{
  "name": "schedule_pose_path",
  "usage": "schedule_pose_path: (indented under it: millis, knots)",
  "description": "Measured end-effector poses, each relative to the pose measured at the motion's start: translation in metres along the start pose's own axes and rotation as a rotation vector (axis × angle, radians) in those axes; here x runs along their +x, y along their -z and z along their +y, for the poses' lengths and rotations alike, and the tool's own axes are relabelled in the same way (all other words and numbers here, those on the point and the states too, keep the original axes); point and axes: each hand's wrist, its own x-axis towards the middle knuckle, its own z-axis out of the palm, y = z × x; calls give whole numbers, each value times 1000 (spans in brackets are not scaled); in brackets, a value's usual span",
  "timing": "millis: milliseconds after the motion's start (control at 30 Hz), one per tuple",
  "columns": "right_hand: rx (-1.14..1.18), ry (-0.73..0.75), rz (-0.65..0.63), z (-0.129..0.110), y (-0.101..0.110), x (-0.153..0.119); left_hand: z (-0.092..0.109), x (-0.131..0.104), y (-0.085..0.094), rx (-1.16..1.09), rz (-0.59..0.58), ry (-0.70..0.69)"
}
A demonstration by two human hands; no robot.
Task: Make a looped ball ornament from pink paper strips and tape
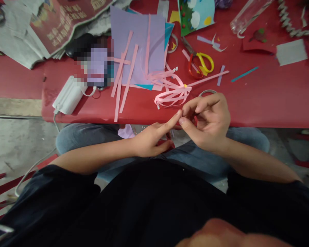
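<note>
My left hand (154, 139) reaches in from the left at the table's near edge, index finger stretched out and thumb apart from it. At that fingertip, my right hand (212, 120) brings its thumb and index finger together in a pinch. Anything between them is too small to make out. Just beyond the hands lies a looped bundle of pink paper strips (171, 92) with a small yellow dot at one end and a long strip sticking out rightward. A ring-shaped roll (207, 92) is partly hidden behind my right hand.
Scissors (208, 63) with red and yellow handles lie behind the bundle. Loose pink strips (128, 79) rest on and beside a purple sheet (156, 41). A white box with a cable (70, 96) sits at left, near newspapers (15, 37). A clear tube (247, 17) lies far right.
</note>
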Motion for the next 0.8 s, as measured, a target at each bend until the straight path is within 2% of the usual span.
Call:
schedule_pose_path:
  millis: [300,500,633,800]
  knots:
    - [-37,19,-51,1,4,3,-2,-1,0,78,23,-15]
    - [-84,47,-28,5,3,-4,1,-1,0,-51,-14,53]
    - [-114,45,38,4,0,-5,5,-2,1,-129,-68,133]
    - [-109,51,71,2,-1,-4,3,-1,2,-89,-56,48]
